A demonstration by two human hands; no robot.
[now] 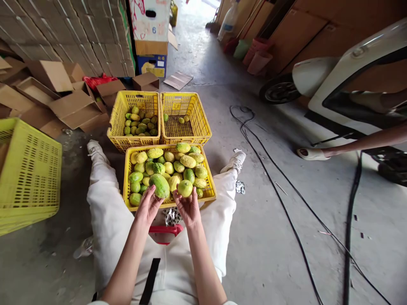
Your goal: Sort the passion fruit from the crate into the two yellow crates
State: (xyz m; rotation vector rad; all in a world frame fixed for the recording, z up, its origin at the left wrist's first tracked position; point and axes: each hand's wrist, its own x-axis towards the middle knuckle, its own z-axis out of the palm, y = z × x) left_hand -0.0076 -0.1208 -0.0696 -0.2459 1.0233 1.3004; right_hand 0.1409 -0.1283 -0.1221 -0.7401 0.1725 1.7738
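Two hands [149, 206] holding fruit [160, 185], box [151, 19] marked 6

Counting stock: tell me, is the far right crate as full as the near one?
No. The far right crate holds only a few fruits on its bare floor, while the near crate is heaped.

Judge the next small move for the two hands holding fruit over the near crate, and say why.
Probably lift the left hand and its green fruit toward the rear left crate, which holds similar green fruit; the right hand holds a yellower fruit.
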